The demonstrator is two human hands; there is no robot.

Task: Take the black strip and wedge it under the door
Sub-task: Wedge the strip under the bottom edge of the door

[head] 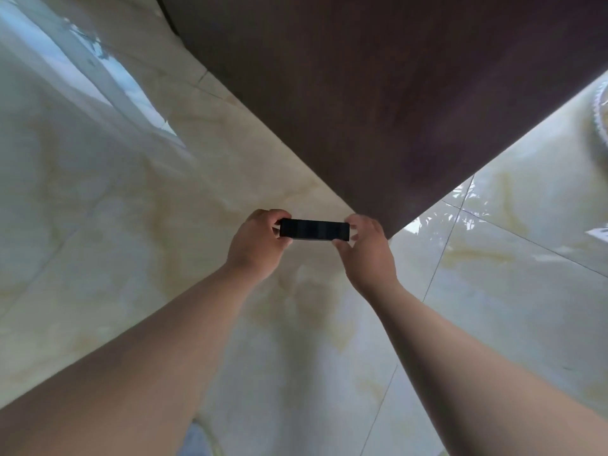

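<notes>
Both hands are holding the black strip (314, 229) level beside the door's bottom corner.

The left hand (258, 243) is pinching its left end and the right hand (367, 250) is gripping its right end, fingers curled closed; the strip is hanging over the glossy tiled floor (138, 225), near the dark door (378, 103).

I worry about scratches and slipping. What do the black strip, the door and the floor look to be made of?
Black strip: matte black with no glare, probably rubber or plastic; which one is unclear.
Door: dark brown with faint grain and a dull finish, likely wood or wood veneer.
Floor: cream, marble-patterned tiles with grout lines, polished enough to mirror a window, so likely glazed ceramic or stone.
</notes>
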